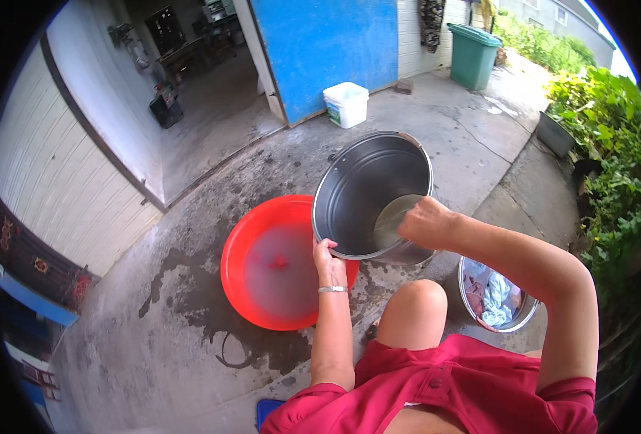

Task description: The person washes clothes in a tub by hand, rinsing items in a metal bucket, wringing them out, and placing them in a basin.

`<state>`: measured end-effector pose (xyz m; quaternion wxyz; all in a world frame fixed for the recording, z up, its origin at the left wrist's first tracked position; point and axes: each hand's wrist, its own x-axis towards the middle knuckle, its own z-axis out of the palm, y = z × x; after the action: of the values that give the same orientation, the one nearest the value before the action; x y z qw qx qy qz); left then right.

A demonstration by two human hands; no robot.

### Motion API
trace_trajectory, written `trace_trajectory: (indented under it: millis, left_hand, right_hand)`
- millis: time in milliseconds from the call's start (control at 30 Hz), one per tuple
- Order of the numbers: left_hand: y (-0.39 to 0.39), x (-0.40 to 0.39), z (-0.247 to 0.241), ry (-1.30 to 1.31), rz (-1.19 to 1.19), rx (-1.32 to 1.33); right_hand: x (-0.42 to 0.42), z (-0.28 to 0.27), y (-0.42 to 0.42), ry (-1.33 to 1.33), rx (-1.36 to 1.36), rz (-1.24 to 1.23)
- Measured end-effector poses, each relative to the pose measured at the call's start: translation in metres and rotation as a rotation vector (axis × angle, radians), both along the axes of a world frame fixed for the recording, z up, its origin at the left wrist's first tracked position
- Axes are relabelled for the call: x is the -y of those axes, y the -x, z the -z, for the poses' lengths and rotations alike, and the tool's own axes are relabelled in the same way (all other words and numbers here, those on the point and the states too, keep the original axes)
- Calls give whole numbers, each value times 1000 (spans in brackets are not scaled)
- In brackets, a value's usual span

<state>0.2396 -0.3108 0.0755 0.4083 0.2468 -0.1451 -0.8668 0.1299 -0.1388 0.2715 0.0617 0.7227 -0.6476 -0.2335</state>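
Note:
A grey metal bucket (347,184) is tilted in front of me, its mouth facing up towards me. Cloudy water (388,225) lies low in its right side. My left hand (330,259) grips the near left rim, thumb over the edge, with a silver bracelet on the wrist. At the right rim my right hand (427,221) is clenched; its fingertips are hidden. Partly under the bucket's left side, a red plastic basin (239,271) holds cloudy water, with a small red shape in the middle of it.
Right of my knee stands another metal bucket (523,320) holding wet clothes (496,298). A white plastic pail (347,106) sits by the blue door panel (331,49). Farther back is a green wheeled bin (471,59). Plants (613,119) line the right side. The concrete floor (136,352) is partly wet.

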Motion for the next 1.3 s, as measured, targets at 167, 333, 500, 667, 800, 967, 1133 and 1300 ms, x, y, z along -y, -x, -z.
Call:
trace_trajectory:
  millis: [167,333,500,667,800,967,1133,1300]
  left_hand:
    - [-28,-5,32,-192,-66,-103]
    - [-34,-7,58,-412,-138,-123]
    - [-40,-15,83,-555,35,-203]
    - [-41,-28,68,-627,111,-113]
    - [-61,-15,79,-651,209,-153]
    - [-60,-29,59,-713,197,-145]
    - [-55,-34,81,-782,165,-259]
    - [-58,-37,107,-726,275,-439]
  right_hand:
    - [37,-20,-20,110,104,-202]
    - [81,-23,-35,225,311,-313]
    - [118,-10,-72,172,354,-408]
    - [133,11,-90,133,297,-492]
    - [146,5,-120,51,170,-542]
    - [148,18,-122,-16,178,-553]
    - [144,17,-126,-8,118,-595]
    - [125,14,-113,3,2,-555]
